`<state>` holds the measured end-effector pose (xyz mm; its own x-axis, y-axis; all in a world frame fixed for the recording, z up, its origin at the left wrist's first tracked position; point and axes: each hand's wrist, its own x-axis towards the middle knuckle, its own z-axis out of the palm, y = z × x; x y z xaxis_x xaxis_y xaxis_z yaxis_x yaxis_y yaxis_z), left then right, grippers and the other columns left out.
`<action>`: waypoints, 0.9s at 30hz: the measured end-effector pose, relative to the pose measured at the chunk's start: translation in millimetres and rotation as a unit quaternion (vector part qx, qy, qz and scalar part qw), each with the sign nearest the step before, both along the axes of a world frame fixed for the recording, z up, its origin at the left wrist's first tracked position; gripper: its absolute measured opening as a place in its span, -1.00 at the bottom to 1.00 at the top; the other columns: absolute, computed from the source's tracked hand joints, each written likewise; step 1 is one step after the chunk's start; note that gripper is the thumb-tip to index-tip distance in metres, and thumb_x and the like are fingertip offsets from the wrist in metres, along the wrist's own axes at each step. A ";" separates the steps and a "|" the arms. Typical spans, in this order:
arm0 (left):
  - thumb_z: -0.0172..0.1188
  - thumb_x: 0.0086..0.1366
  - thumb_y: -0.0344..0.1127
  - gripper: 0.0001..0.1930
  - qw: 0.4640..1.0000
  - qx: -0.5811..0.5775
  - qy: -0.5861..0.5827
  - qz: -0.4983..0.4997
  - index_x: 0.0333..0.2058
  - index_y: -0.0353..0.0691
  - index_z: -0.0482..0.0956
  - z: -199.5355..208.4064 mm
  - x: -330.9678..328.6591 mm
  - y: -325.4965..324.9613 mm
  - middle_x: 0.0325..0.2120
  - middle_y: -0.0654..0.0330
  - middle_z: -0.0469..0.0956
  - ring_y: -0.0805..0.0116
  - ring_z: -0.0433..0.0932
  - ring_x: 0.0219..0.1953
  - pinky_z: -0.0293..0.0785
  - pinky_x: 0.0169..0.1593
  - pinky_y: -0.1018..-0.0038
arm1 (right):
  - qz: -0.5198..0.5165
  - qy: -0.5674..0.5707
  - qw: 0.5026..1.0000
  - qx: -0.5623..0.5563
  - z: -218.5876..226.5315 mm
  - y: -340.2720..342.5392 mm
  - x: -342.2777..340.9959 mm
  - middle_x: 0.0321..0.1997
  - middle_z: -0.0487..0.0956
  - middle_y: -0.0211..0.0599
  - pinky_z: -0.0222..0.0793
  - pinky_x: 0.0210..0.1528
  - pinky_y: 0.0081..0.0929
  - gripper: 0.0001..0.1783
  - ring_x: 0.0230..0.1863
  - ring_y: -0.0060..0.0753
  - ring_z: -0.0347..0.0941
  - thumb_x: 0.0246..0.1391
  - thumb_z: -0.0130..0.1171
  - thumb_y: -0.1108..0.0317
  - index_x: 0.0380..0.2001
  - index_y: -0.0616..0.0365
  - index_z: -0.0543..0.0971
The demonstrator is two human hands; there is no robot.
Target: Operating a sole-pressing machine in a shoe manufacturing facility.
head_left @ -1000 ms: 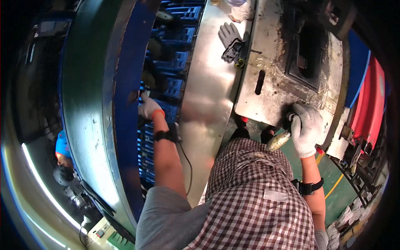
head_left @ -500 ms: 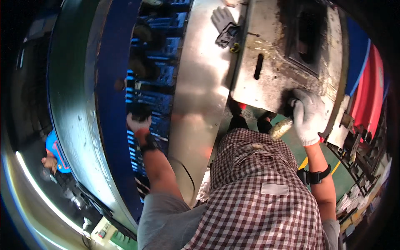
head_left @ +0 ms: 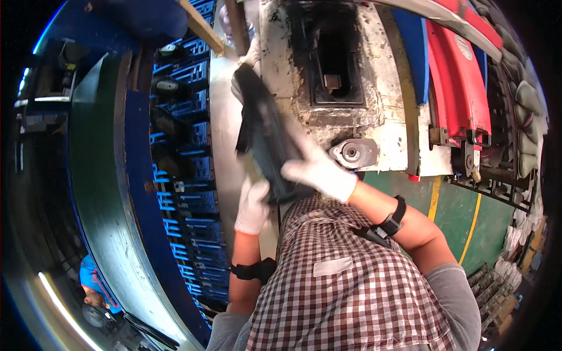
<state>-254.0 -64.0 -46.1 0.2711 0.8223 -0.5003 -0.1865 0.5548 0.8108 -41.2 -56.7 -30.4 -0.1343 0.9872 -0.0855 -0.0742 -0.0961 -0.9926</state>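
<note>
A handling operation, apparently at its middle stage: the long dark piece (head_left: 272, 140) is between the person's two gloved hands, in front of the checked apron (head_left: 345, 275), its far end reaching well beyond both. The left hand (head_left: 253, 205) has its fingers closed about the piece's lower left edge; the right hand (head_left: 325, 172) lies against the opposite side, thumb parted widely from the fingers, though blur prevents the onlooker from telling whether it grips. Just beyond the right hand, a grey metal block (head_left: 366, 153) with a round socket rests on the worn plate (head_left: 389, 126); farther out lies the plate's dark framed recess (head_left: 353, 100). To the left of the left hand runs the blue slatted rack (head_left: 196, 202). Picking up appears done; setting down and release appear to remain, the piece being not yet freed from the hands.
</note>
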 end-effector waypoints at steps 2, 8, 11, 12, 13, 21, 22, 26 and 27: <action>0.08 0.46 -0.32 -0.23 0.966 0.140 0.185 -0.114 0.55 -0.26 -0.03 26.1 18.0 38.0 0.45 0.01 0.23 0.21 0.22 0.47 0.13 0.48 0.35 | -0.121 0.069 0.990 0.012 16.1 19.8 34.1 0.60 0.17 -0.06 0.09 0.51 -0.42 0.00 0.54 -0.31 0.14 0.15 0.31 0.31 0.56 0.24 0.06; 0.21 0.43 -0.21 -0.20 0.842 0.515 0.151 0.054 0.50 -0.34 0.05 136.8 76.2 98.1 0.46 -0.12 0.20 0.02 0.18 0.51 0.01 0.54 0.09 | -0.274 -0.352 0.894 0.038 -4.2 105.5 120.6 0.48 0.26 0.26 0.26 0.46 -0.25 0.00 0.49 0.11 0.26 0.01 0.38 0.06 0.53 -0.03 0.25; 0.24 0.39 -0.30 -0.22 0.777 0.611 0.139 0.054 0.49 -0.35 0.10 183.1 102.9 119.3 0.44 -0.12 0.25 0.03 0.22 0.49 0.00 0.54 0.11 | -0.278 -0.531 0.800 0.020 -10.1 126.5 123.1 0.38 0.32 0.28 0.40 0.33 -0.08 -0.02 0.32 0.27 0.39 -0.06 0.38 -0.06 0.48 -0.23 0.33; 0.25 0.39 -0.31 -0.22 0.765 0.628 0.138 0.044 0.48 -0.35 0.12 193.6 113.1 126.0 0.43 -0.12 0.26 0.03 0.23 0.48 0.00 0.55 0.11 | -0.265 -0.559 0.786 -0.012 -16.2 129.0 120.7 0.35 0.35 0.23 0.44 0.25 -0.05 -0.06 0.25 0.23 0.44 -0.05 0.36 -0.07 0.45 -0.25 0.36; 0.25 0.39 -0.33 -0.23 0.751 0.646 0.135 0.035 0.48 -0.35 0.13 205.9 124.0 130.9 0.42 -0.12 0.28 0.03 0.23 0.48 0.00 0.55 0.12 | -0.254 -0.585 0.769 -0.041 -22.2 131.0 120.3 0.32 0.37 0.18 0.49 0.17 -0.02 -0.10 0.17 0.20 0.48 -0.04 0.35 -0.08 0.43 -0.27 0.39; 0.30 0.30 -0.17 -0.47 0.516 0.800 0.292 -0.097 0.19 -0.28 0.53 275.7 199.1 203.2 0.19 -0.17 0.49 -0.15 0.45 0.26 0.39 0.31 0.15 | -0.241 -0.565 0.784 -0.092 -11.4 133.7 111.6 0.43 0.31 0.23 0.44 0.26 0.00 -0.10 0.25 0.28 0.44 0.06 0.30 -0.19 0.47 -0.26 0.33; 0.28 0.32 -0.15 -0.50 0.442 0.831 0.314 -0.124 0.16 -0.28 0.54 284.1 213.3 204.3 0.13 -0.17 0.53 -0.13 0.50 0.20 0.43 0.26 0.17 | -0.244 -0.565 0.783 -0.092 -14.5 134.5 117.6 0.43 0.31 0.23 0.44 0.26 0.00 -0.10 0.25 0.28 0.44 0.06 0.30 -0.19 0.47 -0.26 0.33; 0.19 0.35 -0.07 -0.65 0.502 0.753 0.350 -0.240 -0.09 -0.24 0.58 313.7 247.2 203.4 -0.27 -0.12 0.64 -0.10 0.65 -0.18 0.53 -0.03 0.19 | -0.247 -0.469 0.848 -0.009 -36.1 109.9 155.0 0.46 0.29 0.26 0.34 0.38 -0.12 -0.18 0.41 0.24 0.33 0.15 0.28 -0.18 0.41 -0.11 0.38; 0.19 0.35 -0.07 -0.65 0.502 0.755 0.347 -0.240 -0.09 -0.24 0.58 314.5 248.4 201.8 -0.27 -0.12 0.64 -0.10 0.65 -0.18 0.53 -0.03 0.19 | -0.252 -0.407 0.877 0.050 -39.7 93.8 168.8 0.48 0.29 0.27 0.29 0.44 -0.16 -0.23 0.47 0.21 0.28 0.21 0.26 -0.14 0.38 -0.01 0.41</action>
